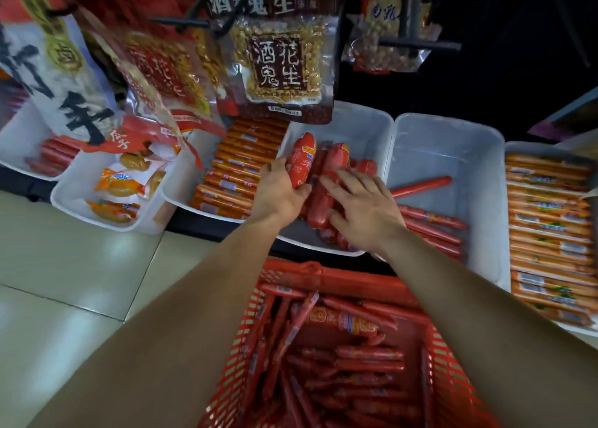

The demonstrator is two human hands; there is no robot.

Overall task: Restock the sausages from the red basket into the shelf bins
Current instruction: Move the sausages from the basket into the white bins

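Observation:
The red basket (246, 327) stands at the bottom centre, full of long thin red sausages (356, 363). Just beyond it a white shelf bin (365, 123) holds several thick red sausages. My left hand (278, 191) grips one thick red sausage (302, 160) at the bin's left side, holding it upright. My right hand (362, 207) lies flat with spread fingers on the pile of thick sausages (320, 207) in the same bin.
To the right, a second white bin (453, 143) holds a few thin red sausages; further right a bin of orange sausages (550, 233). Left of centre sit another orange sausage bin (236, 169) and a snack bin (84, 188). Peanut bags (278, 65) hang overhead.

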